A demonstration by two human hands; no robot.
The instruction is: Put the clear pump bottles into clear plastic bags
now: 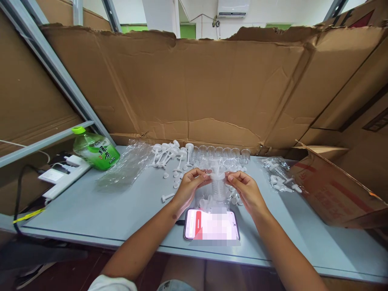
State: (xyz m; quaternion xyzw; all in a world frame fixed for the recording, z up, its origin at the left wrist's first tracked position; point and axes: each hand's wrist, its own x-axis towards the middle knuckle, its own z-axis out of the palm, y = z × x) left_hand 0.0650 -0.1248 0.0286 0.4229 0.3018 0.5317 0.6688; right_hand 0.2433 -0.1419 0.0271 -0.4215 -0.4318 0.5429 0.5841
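At centre frame I have my left hand [188,186] and right hand [246,189] both pinching a clear tube [218,186], held upright just above the phone [211,224] on the desk [91,210]. The tube looks slick; I judge a slip would drop it onto the phone or scatter the white caps [233,197] lying just beside it

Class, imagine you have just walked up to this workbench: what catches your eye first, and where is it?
Two hands, the left hand and right hand, meet at the table's middle on a clear plastic tube. Just in front of them a lit phone lies flat near the table's edge. A green bottle lies at the far left, and torn cardboard walls the back.
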